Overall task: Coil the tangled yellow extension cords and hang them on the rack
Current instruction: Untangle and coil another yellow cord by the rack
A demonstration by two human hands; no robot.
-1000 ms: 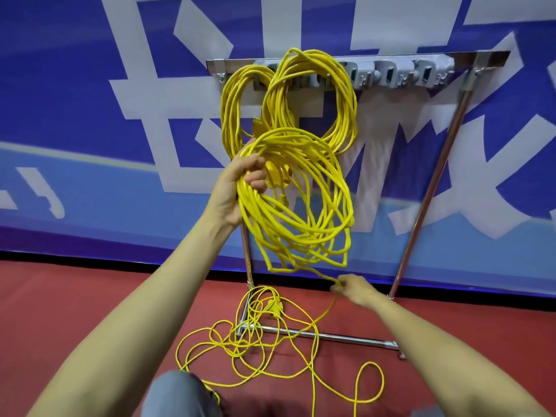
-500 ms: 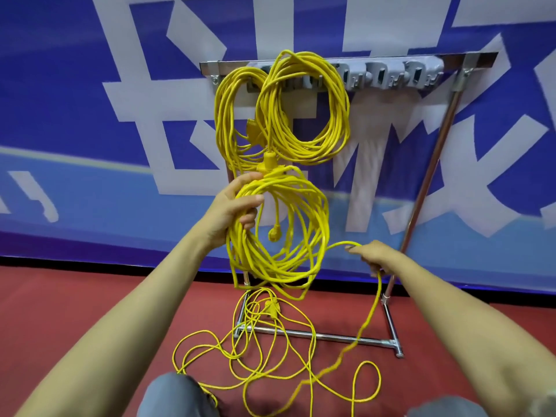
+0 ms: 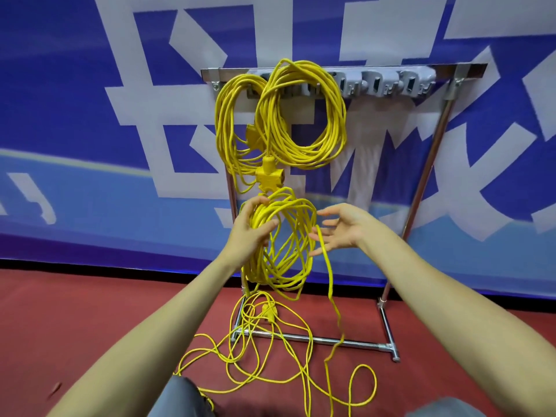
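Note:
Two coiled yellow extension cords [image 3: 301, 121] hang from the grey hooks of the metal rack [image 3: 433, 139], with a yellow multi-socket [image 3: 268, 176] dangling below them. My left hand [image 3: 251, 230] grips a third, partly wound coil of yellow cord [image 3: 285, 245] in front of the rack. My right hand [image 3: 340, 228] is beside the coil with fingers spread; a strand runs across its fingertips and drops to the floor. A loose tangle of yellow cord [image 3: 264, 350] lies on the red floor around the rack's base.
The rack's base bar [image 3: 331, 342] lies on the red floor [image 3: 90, 326] before a blue and white banner wall [image 3: 90, 145]. Several grey hooks [image 3: 391, 84] at the rack's right end hold nothing. My knees show at the bottom edge.
My left hand has lowered the coil from in front of the hanging cords. My right hand rose from near the floor, brought a loop up to the coil and opened its fingers.

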